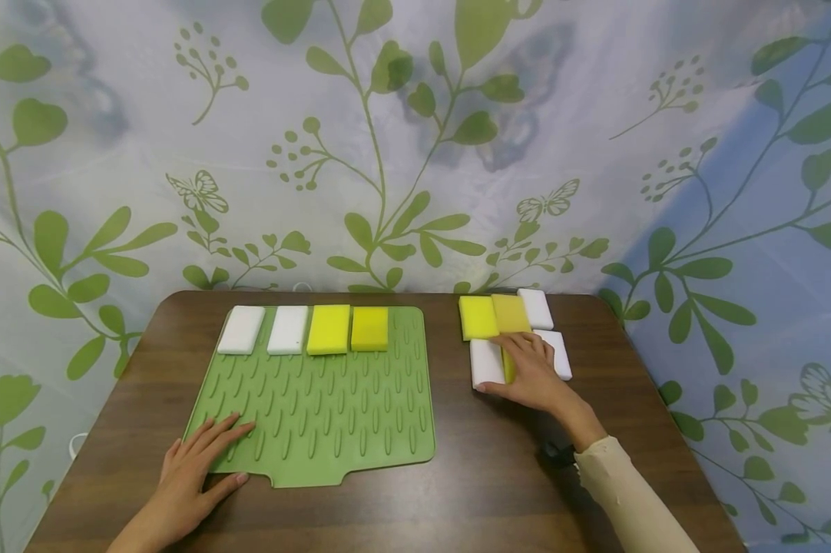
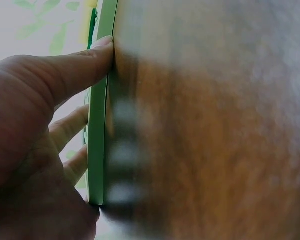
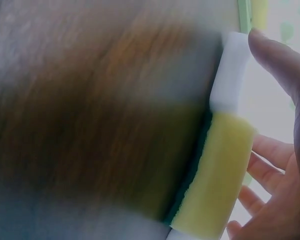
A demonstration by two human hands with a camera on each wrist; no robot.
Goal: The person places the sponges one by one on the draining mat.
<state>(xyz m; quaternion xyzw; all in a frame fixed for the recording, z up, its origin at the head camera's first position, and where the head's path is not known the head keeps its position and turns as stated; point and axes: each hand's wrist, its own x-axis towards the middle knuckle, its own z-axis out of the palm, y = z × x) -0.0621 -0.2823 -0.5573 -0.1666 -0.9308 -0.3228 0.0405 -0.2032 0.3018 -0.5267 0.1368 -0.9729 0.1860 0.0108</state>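
Observation:
My left hand rests with spread fingers on the near left corner of a green ridged mat. Its thumb touches the mat's edge in the left wrist view. At the right, my right hand holds a white sponge block, thumb at its near end and index finger at its far end. Beside that block, partly under the hand, lies a yellow scrub sponge with a dark green scouring layer. The other fingers are loosely bent over it.
Two white blocks and two yellow sponges stand in a row along the mat's far edge. Around my right hand lie more yellow sponges and white blocks. A leaf-patterned curtain hangs behind the brown table.

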